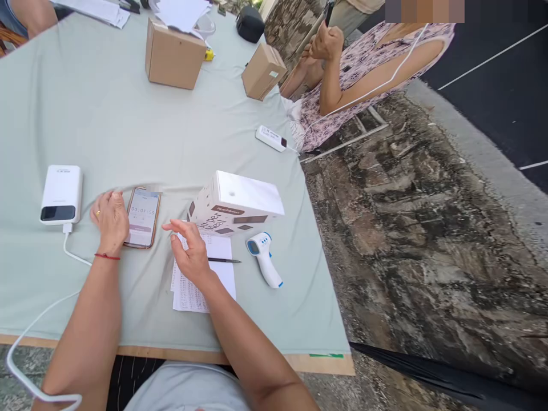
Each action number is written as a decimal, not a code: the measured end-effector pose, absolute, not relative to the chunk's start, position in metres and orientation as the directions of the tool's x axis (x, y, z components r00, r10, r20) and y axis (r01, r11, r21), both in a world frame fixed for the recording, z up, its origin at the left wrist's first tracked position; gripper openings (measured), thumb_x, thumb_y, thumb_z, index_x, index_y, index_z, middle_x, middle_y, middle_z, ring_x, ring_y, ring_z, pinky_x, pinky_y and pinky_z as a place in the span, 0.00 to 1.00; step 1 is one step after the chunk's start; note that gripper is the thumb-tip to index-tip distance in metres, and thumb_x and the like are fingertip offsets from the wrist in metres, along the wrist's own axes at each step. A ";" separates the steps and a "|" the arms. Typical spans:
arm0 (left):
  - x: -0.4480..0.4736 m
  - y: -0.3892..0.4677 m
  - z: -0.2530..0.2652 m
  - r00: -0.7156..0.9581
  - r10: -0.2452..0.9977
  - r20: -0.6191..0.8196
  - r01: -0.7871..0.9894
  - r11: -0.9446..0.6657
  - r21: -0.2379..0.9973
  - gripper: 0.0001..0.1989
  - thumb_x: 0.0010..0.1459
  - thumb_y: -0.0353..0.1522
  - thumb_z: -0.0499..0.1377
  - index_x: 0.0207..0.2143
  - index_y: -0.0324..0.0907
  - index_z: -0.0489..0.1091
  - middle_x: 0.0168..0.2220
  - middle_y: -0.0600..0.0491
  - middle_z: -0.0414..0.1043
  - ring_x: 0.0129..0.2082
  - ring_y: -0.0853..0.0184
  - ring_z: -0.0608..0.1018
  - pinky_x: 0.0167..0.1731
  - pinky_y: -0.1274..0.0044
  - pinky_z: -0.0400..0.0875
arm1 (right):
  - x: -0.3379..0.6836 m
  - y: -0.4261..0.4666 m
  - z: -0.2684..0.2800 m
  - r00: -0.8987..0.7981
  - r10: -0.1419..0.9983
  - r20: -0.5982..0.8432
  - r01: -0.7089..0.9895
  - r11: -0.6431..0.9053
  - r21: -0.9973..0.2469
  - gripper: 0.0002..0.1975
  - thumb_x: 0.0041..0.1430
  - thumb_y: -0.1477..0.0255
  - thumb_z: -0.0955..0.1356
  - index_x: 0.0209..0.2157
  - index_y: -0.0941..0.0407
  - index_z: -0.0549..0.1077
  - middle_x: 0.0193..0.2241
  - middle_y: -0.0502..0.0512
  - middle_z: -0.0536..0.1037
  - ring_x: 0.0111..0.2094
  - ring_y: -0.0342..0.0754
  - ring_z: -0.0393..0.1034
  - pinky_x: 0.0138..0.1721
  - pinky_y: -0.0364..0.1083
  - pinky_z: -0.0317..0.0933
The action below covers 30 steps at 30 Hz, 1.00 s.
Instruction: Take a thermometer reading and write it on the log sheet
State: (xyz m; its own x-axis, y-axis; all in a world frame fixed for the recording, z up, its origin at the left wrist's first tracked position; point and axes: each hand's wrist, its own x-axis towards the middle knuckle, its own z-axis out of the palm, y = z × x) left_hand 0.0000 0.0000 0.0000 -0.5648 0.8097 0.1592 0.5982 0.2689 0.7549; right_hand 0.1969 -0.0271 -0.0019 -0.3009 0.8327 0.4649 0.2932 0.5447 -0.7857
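A smartphone [143,218] lies face up on the cloth, its screen showing the timer digits 00:01:59. Just left of it rests my left hand [110,218], fingers loosely bent and holding nothing; its fingertips are partly hidden. My right hand [189,248] is open over printed sheets of paper [220,285], with its fingers stretched toward the phone but apart from it. A black pen [225,260] lies on the sheets, partly covered by that hand. Behind it sits a white printed box [250,194]. To the right lies a white and blue infrared thermometer [264,260].
A white power bank [62,194] with a cable [43,311] lies at left. Farther back are a second power bank [271,138], two cardboard boxes [175,60] and a black case [250,24]. Another person [372,74] is beyond the table's right edge; someone's limb shows top left.
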 end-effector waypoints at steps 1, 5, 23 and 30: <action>0.000 0.000 0.000 -0.566 0.809 0.160 0.597 0.268 0.756 0.31 0.70 0.44 0.33 0.49 0.45 0.74 0.58 0.44 0.72 0.66 0.55 0.64 0.68 0.52 0.46 | 0.197 -0.028 -0.003 -0.302 0.830 0.468 0.292 0.548 -0.784 0.20 0.67 0.77 0.61 0.58 0.52 0.68 0.44 0.58 0.82 0.48 0.50 0.73 0.51 0.55 0.71; 0.000 -0.001 0.002 -0.559 0.816 0.147 0.597 0.274 0.754 0.31 0.70 0.44 0.33 0.49 0.46 0.74 0.59 0.45 0.72 0.67 0.55 0.63 0.69 0.53 0.45 | 0.197 -0.029 -0.004 -0.305 0.830 0.466 0.310 0.549 -0.776 0.20 0.67 0.77 0.61 0.58 0.52 0.69 0.43 0.58 0.82 0.46 0.50 0.73 0.50 0.55 0.72; 0.001 0.000 0.006 -0.553 0.819 0.151 0.620 0.284 0.731 0.30 0.70 0.41 0.33 0.48 0.42 0.74 0.58 0.42 0.72 0.65 0.53 0.65 0.68 0.52 0.48 | 0.178 -0.032 -0.021 -0.370 0.884 0.286 0.543 0.456 -0.705 0.33 0.58 0.68 0.72 0.63 0.55 0.62 0.48 0.61 0.78 0.45 0.55 0.72 0.47 0.55 0.69; 0.001 -0.001 0.006 -0.550 0.822 0.150 0.609 0.271 0.745 0.31 0.70 0.43 0.33 0.50 0.45 0.74 0.58 0.43 0.72 0.67 0.54 0.63 0.68 0.52 0.46 | 0.163 -0.030 -0.018 -0.387 0.901 0.196 0.637 0.415 -0.649 0.38 0.55 0.65 0.75 0.64 0.55 0.61 0.46 0.61 0.77 0.46 0.58 0.70 0.47 0.55 0.67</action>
